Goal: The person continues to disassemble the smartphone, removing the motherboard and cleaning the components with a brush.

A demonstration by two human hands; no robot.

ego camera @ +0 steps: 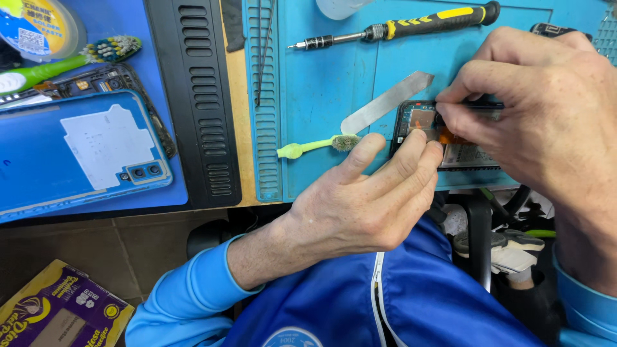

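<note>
Both hands meet over the opened phone (443, 138) at the near edge of the blue work mat (321, 83) on the table: my left hand (360, 199) is half curled, with its fingertips (421, 144) pressing on the phone's exposed end to steady it, and my right hand (546, 109) is pinched shut on something small and dark at the phone's top, though I cannot tell what it is because my own fingers cover it. I judge I am in the middle of working on the inner parts near the camera end, around an orange flex strip, and whatever comes next calls for a light, steady pinch and a firm hold from the left hand so the phone does not slide. Just beside the phone lie a flat metal pry blade (387, 101) and a worn yellow toothbrush (318, 146); farther up lies a black and yellow screwdriver (398, 27). Well to the left, a blue back cover (77, 151) carries a pale, stepped rectangular sticker, with a green toothbrush (71, 61) and a round clear tub with a yellow and blue label (38, 26) above it. Down on the floor sits a yellow and purple carton (58, 315).
</note>
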